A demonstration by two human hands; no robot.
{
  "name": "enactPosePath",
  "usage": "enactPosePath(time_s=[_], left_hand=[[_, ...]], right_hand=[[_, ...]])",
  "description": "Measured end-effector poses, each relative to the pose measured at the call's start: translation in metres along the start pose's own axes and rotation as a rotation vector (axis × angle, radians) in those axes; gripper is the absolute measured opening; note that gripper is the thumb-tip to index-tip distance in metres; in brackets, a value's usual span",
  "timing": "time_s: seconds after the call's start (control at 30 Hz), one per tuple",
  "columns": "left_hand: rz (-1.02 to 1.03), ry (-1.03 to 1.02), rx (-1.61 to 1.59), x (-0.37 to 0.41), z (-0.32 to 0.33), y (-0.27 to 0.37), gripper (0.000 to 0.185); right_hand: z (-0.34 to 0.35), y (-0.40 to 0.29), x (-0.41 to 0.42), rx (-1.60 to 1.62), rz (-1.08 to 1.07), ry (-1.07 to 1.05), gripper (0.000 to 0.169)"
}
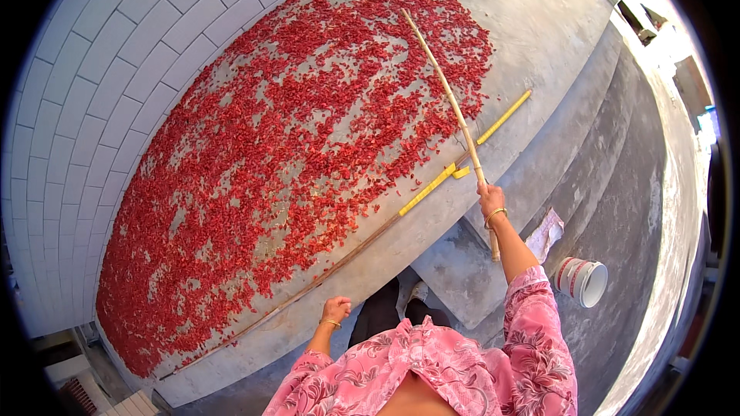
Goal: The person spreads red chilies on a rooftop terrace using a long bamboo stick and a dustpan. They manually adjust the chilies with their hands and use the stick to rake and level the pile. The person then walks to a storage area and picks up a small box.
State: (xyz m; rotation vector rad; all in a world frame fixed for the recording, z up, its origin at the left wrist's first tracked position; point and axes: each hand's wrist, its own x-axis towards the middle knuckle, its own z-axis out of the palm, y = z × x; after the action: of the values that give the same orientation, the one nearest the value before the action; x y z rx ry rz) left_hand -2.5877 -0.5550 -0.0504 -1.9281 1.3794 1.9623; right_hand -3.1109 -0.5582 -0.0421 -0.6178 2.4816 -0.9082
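My right hand (491, 199) is closed round a long, slightly bent bamboo stick (442, 78). The stick's short lower end shows below my wrist, and its far tip reaches over dried red pieces, perhaps chili peppers (231, 173), spread on a concrete ledge (399, 254). My left hand (337, 308) is loosely curled near the ledge's front edge, with nothing visible in it. A thin brown pole (324, 276) lies along the near side of the red pieces. Yellow wrapping (428, 189) covers part of it, and another yellow length (504, 117) lies beyond the bamboo.
A white brick-pattern wall (173, 29) borders the ledge at the left. On the right, concrete steps (578, 127) curve down. A white bucket with red bands (581, 282) lies on its side, near a crumpled pale sack or cloth (545, 235).
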Motion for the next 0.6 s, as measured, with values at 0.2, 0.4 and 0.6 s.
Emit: enactPosePath(time_s=[0.2,0.4,0.6], left_hand=[[-0.039,0.003,-0.027,0.000,-0.005,0.002,0.019],[-0.057,0.019,-0.042,0.007,-0.013,-0.005,0.021],[-0.043,0.030,-0.062,0.014,-0.014,-0.013,0.021]], right_hand=[[0.048,-0.034,0.012,-0.099,-0.156,-0.054,0.042],[0.080,-0.071,-0.024,-0.170,-0.210,-0.238,0.045],[0.093,-0.111,-0.024,-0.157,-0.218,-0.340,0.044]])
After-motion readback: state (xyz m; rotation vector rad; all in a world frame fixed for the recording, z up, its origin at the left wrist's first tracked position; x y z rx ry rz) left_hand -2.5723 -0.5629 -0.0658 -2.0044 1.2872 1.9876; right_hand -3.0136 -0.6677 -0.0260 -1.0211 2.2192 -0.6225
